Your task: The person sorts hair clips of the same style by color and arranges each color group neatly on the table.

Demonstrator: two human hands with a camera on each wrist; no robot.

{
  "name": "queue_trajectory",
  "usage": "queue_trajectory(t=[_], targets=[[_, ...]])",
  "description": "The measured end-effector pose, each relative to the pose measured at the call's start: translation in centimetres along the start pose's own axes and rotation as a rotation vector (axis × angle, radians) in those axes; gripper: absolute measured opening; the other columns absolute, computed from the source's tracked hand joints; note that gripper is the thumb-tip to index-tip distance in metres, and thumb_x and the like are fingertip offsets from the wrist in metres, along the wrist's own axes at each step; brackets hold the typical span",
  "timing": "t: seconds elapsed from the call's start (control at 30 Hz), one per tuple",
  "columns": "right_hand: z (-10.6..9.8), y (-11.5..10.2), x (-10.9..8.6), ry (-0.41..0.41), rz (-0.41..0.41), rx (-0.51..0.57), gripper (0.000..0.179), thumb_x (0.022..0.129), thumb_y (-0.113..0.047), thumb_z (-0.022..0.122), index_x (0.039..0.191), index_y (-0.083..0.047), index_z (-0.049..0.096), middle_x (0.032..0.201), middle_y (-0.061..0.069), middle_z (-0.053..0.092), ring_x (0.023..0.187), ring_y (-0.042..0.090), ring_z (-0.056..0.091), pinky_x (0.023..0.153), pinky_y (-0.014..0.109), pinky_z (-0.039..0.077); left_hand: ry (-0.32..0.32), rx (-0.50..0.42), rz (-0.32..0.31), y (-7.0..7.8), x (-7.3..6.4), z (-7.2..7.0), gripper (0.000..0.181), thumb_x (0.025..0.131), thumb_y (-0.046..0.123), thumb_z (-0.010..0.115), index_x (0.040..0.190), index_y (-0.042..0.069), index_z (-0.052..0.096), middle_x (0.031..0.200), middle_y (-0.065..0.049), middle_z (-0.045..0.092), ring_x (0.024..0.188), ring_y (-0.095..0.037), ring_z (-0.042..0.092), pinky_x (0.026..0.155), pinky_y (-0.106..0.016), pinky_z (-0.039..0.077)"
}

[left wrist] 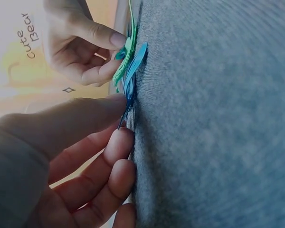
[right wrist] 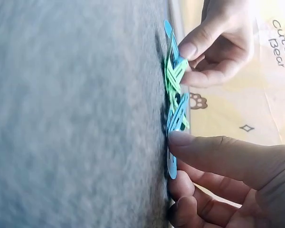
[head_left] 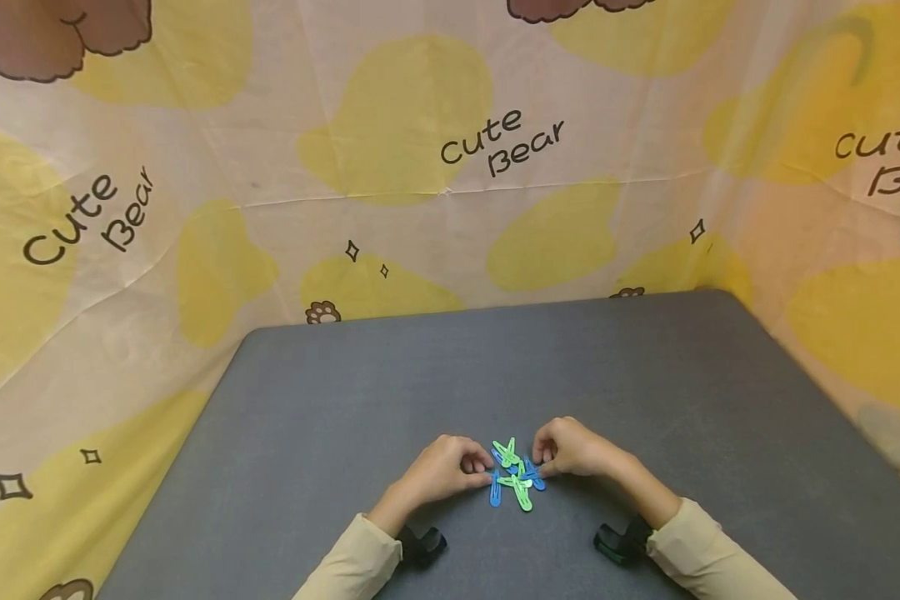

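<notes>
A small pile of blue and green snap hair clips lies on the grey table, with green clips crossing over blue ones. At the pile's left side, my left hand pinches a blue hair clip between thumb and forefinger. Opposite it, my right hand has thumb and forefinger on another blue hair clip at the pile's right side. In the right wrist view my right thumb covers part of that clip. Both hands are low, with fingertips close to the tabletop.
The grey table stretches beyond the hands to its rounded far corners. A printed cloth hangs behind and along both sides. Dark straps sit on both wrists, below the beige sleeves.
</notes>
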State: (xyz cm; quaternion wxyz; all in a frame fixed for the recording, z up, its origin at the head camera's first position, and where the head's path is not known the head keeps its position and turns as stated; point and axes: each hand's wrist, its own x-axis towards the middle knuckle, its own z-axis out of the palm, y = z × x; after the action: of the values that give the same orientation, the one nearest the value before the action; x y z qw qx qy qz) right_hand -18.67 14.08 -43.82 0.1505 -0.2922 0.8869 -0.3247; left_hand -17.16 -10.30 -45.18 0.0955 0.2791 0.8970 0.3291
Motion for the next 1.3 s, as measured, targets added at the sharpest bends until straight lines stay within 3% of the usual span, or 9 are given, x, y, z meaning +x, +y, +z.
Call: queue_trajectory(t=[0.53, 0.9, 1.3], targets=[[0.8, -0.8, 0.2, 0.062, 0.131, 0.046, 0.014, 0.071, -0.007, 0.08, 0.067, -0.004, 0.067, 0.058, -0.003, 0.058, 0.055, 0.005, 0.047, 0.052, 0.02, 0.039, -0.019, -0.004, -0.017, 0.0, 0.0, -0.2, 0.007, 0.082, 0.012, 0.075, 0.086, 0.007, 0.076, 0.071, -0.001, 0.069, 0.06, 0.006, 0.046, 0.059, -0.013, 0.04], [0.9, -1.0, 0.3, 0.065, 0.17, 0.046, 0.015, 0.071, -0.006, 0.081, 0.066, -0.005, 0.067, 0.057, -0.004, 0.056, 0.055, 0.006, 0.046, 0.052, 0.021, 0.038, -0.029, 0.019, -0.042, -0.3, -0.2, -1.1, 0.007, 0.085, 0.009, 0.069, 0.085, 0.007, 0.076, 0.073, -0.002, 0.07, 0.059, 0.001, 0.044, 0.057, -0.015, 0.037], [0.9, -1.0, 0.3, 0.064, 0.185, 0.057, 0.015, 0.07, -0.005, 0.081, 0.066, -0.004, 0.067, 0.056, -0.005, 0.054, 0.055, 0.007, 0.046, 0.052, 0.021, 0.039, 0.031, -0.002, -0.08, -1.7, -0.2, -1.9, 0.007, 0.085, 0.009, 0.068, 0.082, 0.006, 0.073, 0.07, -0.003, 0.068, 0.059, 0.001, 0.045, 0.056, -0.015, 0.038]])
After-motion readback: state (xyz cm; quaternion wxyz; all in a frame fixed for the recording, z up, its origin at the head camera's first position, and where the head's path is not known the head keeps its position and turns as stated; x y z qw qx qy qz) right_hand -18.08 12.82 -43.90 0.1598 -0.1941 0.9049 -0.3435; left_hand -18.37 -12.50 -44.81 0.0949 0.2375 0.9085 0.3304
